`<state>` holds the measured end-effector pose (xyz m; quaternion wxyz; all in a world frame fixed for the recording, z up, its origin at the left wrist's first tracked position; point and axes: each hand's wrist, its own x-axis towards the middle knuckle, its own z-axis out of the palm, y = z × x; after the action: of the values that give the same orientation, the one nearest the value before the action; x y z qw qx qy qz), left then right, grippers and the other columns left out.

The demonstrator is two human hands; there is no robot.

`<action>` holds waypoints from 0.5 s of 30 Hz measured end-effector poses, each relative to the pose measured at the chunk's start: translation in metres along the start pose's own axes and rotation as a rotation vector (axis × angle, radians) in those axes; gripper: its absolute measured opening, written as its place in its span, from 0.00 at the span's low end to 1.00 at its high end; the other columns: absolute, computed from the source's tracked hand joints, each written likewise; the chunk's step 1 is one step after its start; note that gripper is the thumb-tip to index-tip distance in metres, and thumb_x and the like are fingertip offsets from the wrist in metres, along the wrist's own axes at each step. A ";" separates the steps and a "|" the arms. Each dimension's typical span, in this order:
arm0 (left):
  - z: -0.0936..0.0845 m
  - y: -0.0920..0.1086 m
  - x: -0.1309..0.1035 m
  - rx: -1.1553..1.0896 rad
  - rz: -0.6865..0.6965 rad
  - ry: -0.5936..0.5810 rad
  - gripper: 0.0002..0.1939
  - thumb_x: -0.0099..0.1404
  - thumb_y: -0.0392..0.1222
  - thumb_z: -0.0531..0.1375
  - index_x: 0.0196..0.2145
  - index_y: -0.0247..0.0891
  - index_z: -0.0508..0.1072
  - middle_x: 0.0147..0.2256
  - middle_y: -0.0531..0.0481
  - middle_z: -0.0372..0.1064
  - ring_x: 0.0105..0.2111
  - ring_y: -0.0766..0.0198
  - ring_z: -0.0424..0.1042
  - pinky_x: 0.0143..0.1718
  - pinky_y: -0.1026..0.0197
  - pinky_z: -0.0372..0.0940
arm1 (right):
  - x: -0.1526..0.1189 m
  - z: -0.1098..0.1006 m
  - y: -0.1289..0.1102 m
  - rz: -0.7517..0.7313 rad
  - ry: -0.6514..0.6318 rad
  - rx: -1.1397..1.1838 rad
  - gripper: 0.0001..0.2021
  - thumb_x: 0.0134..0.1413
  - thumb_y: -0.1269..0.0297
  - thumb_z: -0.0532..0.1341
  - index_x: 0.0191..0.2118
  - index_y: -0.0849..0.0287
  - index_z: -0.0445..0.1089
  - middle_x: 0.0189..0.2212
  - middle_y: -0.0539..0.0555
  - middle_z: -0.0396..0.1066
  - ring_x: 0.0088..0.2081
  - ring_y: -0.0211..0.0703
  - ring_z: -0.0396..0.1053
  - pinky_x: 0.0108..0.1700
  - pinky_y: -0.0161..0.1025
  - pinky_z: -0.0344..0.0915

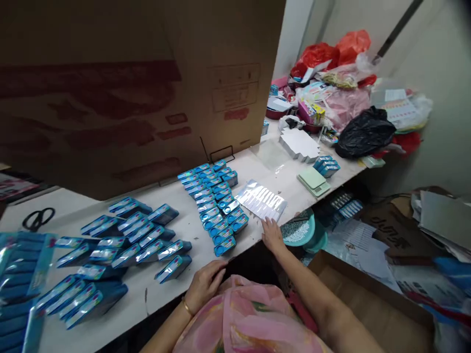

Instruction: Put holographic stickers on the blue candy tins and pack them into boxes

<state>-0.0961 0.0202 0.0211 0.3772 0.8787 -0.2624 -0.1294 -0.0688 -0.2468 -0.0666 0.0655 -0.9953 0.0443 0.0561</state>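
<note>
My right hand (273, 236) touches the near edge of a shiny plastic sheet with pale strips (261, 199) at the table's front edge. My left hand (206, 280) rests at the table edge, fingers a little curled and apart, with nothing visible in it. Beyond it stand close rows of small blue boxes (217, 225). More blue boxes (132, 225) are spread in loose groups to the left. A pale green scale (313, 181) sits right of the sheet, with a few blue boxes (327, 166) behind it.
A big cardboard box (140, 98) stands along the table's back. Black scissors (38, 219) and wrapped blue packs (22, 274) lie left. White cards (300, 143) and bags (366, 132) are at the back right. Below right are a turquoise basin of white beads (299, 231) and an open carton (368, 299).
</note>
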 end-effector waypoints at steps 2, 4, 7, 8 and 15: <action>-0.001 0.001 -0.002 -0.040 -0.034 -0.008 0.14 0.61 0.40 0.48 0.38 0.42 0.71 0.36 0.51 0.72 0.37 0.60 0.70 0.40 0.62 0.65 | 0.016 0.008 0.005 0.003 -0.034 -0.088 0.25 0.50 0.75 0.50 0.56 0.59 0.53 0.56 0.60 0.52 0.52 0.52 0.54 0.47 0.46 0.57; 0.001 0.003 0.002 -0.086 -0.059 -0.015 0.14 0.60 0.41 0.48 0.38 0.40 0.71 0.36 0.49 0.72 0.37 0.60 0.70 0.40 0.62 0.65 | 0.029 0.011 0.012 -0.001 -0.076 -0.138 0.23 0.52 0.77 0.46 0.54 0.59 0.56 0.52 0.62 0.57 0.47 0.49 0.59 0.42 0.43 0.60; 0.004 0.005 0.018 -0.171 -0.123 -0.017 0.15 0.58 0.43 0.50 0.39 0.38 0.71 0.36 0.47 0.72 0.37 0.61 0.70 0.39 0.61 0.65 | 0.043 0.004 0.023 -0.044 -0.120 -0.158 0.17 0.52 0.79 0.46 0.44 0.62 0.65 0.40 0.62 0.65 0.40 0.45 0.63 0.37 0.39 0.61; 0.004 0.006 0.026 -0.210 -0.162 -0.016 0.15 0.58 0.43 0.50 0.39 0.37 0.71 0.36 0.46 0.72 0.36 0.61 0.70 0.39 0.60 0.65 | 0.047 -0.001 0.027 -0.060 -0.127 -0.159 0.16 0.52 0.79 0.46 0.40 0.62 0.67 0.37 0.61 0.66 0.38 0.45 0.64 0.36 0.37 0.61; 0.024 0.017 0.110 -0.597 -0.433 0.101 0.22 0.55 0.50 0.54 0.45 0.35 0.67 0.43 0.43 0.69 0.43 0.59 0.67 0.45 0.56 0.61 | 0.059 -0.055 0.035 -0.211 0.026 0.095 0.13 0.52 0.75 0.48 0.39 0.62 0.68 0.33 0.57 0.66 0.38 0.42 0.65 0.40 0.35 0.61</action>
<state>-0.0214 -0.0653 0.0136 0.5932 0.7705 -0.0023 -0.2334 -0.0077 -0.2934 -0.0238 0.1174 -0.9909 -0.0570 0.0341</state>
